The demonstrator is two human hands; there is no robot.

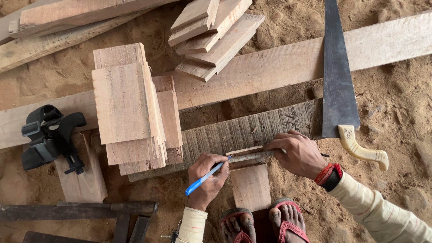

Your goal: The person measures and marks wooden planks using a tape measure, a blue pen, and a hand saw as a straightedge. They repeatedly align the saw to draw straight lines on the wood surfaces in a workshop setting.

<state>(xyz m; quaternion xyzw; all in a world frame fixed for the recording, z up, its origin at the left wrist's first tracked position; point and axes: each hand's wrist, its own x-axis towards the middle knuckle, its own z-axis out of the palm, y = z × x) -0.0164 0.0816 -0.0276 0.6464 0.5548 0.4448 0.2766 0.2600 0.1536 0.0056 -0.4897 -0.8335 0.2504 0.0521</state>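
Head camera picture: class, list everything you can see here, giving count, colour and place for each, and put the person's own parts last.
Saw: one, dark blade, pale handle, upper right, lying across the planks.
Long planks: several, pale brown, across the sandy ground.
Stack of cut boards: one, light wood, centre left.
Second pile of boards: one, light wood, top centre.
Small board: one, light wood, bottom centre, by the feet.
Ruler: one, grey metal, across the small board.
Pen: one, blue, in the left hand.
Black clamp-like tool: one, far left.
Dark metal bars: a few, bottom left.
Sandals: two, red.
Wristband: red and black, right wrist.
Left hand: grip on the pen.
Right hand: pressing the ruler.
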